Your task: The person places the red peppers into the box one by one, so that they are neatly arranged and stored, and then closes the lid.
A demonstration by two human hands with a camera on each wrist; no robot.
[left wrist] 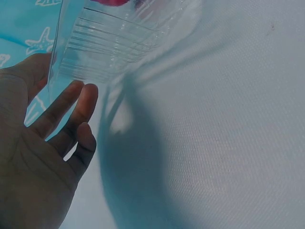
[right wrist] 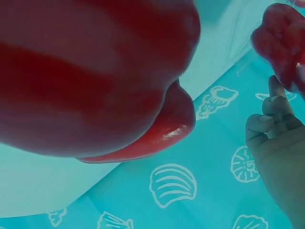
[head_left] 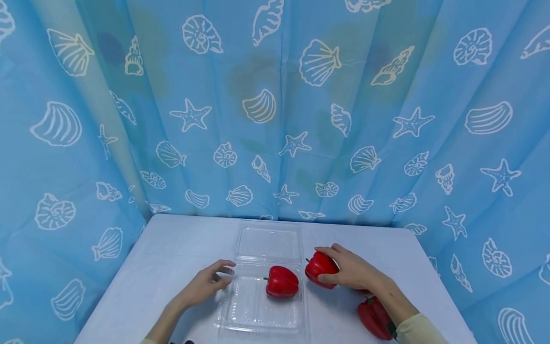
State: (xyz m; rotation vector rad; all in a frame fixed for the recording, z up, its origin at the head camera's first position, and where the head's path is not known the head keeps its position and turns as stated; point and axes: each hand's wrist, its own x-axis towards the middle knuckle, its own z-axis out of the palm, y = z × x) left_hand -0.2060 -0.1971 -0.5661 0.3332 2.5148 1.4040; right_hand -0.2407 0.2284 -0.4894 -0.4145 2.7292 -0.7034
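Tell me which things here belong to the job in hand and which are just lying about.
Part of the job:
- open plastic box, red pepper inside
- held red pepper, in the right hand
- probably the loose red pepper, near right

Apparently not:
- dark thing at the bottom edge, too cut off to name
- blue curtain

A soft shadow darkens the white tabletop (left wrist: 228, 152); glints line the clear container (head_left: 241, 306).

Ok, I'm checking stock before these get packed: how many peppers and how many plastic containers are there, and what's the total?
Red peppers: 4 (held pepper, boxed pepper, lower right pepper, and a pepper mostly hidden by the right forearm in the head view)
Clear plastic container: 1
Total: 5
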